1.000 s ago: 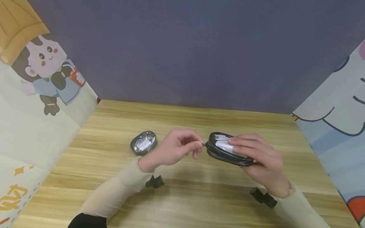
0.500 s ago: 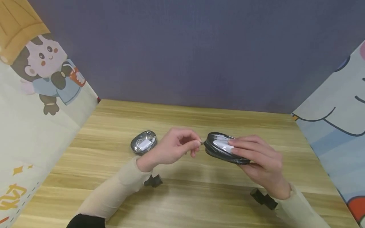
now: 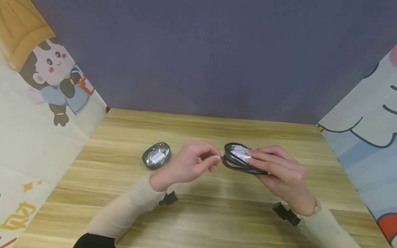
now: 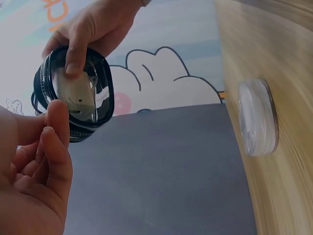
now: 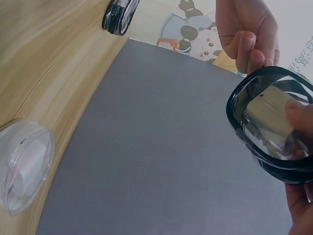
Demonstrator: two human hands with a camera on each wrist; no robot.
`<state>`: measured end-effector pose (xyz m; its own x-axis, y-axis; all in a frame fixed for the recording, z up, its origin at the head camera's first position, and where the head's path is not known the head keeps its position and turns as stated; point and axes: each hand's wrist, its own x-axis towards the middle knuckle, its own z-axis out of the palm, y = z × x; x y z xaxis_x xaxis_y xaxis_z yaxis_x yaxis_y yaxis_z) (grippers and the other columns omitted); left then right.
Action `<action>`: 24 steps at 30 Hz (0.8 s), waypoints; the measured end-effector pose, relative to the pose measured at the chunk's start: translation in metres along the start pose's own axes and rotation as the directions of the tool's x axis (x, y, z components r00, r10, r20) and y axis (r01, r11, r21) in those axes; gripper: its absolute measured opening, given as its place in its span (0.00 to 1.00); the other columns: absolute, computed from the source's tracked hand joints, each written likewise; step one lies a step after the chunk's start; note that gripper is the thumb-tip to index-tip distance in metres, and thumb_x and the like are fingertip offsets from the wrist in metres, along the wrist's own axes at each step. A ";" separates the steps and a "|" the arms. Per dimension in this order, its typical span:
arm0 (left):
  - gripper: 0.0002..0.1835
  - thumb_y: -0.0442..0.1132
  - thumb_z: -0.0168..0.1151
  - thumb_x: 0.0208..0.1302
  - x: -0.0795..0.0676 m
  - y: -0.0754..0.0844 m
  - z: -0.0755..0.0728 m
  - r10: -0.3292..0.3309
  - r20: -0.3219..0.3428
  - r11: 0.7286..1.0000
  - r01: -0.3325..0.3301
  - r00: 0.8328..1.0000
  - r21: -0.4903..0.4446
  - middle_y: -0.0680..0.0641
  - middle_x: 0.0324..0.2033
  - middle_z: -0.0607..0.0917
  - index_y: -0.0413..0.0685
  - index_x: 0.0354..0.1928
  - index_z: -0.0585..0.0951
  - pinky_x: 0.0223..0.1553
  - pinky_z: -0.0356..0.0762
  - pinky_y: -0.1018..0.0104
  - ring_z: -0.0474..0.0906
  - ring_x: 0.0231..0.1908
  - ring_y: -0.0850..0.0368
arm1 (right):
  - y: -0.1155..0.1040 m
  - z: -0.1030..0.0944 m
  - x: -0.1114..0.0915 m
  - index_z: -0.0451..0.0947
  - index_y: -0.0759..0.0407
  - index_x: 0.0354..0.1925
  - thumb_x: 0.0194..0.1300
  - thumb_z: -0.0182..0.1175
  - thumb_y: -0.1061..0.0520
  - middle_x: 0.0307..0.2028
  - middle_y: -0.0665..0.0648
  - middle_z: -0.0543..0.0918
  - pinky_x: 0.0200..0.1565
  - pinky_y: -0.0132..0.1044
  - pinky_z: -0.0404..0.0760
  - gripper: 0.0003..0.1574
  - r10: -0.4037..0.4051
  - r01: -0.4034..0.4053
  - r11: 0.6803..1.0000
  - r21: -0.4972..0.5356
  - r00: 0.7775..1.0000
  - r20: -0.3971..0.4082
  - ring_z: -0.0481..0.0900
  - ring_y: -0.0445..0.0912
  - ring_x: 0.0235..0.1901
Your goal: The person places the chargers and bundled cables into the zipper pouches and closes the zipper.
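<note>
My right hand (image 3: 283,179) grips a small oval pouch (image 3: 237,153) with clear faces and black trim, raised above the table. A white item shows through its clear face, and the thumb lies on the face in the left wrist view. At the pouch's left end, my left hand (image 3: 193,162) pinches a small zipper pull between thumb and forefinger; the fingertips mostly hide the pull. A zipper track (image 4: 48,83) runs along the pouch's side. How far the zip stands undone I cannot tell.
A similar black-trimmed pouch (image 3: 156,155) with white contents lies on the wooden table (image 3: 198,220), left of the hands. A clear, pale-edged pouch (image 5: 29,166) also sits on the table in the wrist views. A grey panel (image 3: 211,62) stands behind.
The held pouch has moved slightly left and tilted, so more of its side shows. My left hand keeps its pinch at the pouch's end, nearly in place.
</note>
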<state>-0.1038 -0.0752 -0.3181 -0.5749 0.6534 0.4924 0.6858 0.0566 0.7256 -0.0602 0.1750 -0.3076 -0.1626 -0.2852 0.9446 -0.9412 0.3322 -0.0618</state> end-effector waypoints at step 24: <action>0.04 0.25 0.60 0.67 0.007 -0.001 0.013 0.030 -0.007 0.970 -0.031 1.000 -0.239 0.49 0.26 0.83 0.37 0.37 0.82 0.26 0.83 0.65 0.80 0.23 0.63 | 0.008 0.005 -0.007 0.88 0.65 0.32 0.68 0.65 0.55 0.36 0.61 0.89 0.47 0.31 0.82 0.14 0.001 0.006 0.991 -0.132 0.999 0.051 0.83 0.56 0.33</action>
<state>-0.1023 -0.0610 -0.3219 -0.5569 0.6499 0.5172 0.5764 -0.1460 0.8040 -0.0684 0.1755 -0.3164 -0.1781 -0.3304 0.9269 -0.8948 0.4464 -0.0128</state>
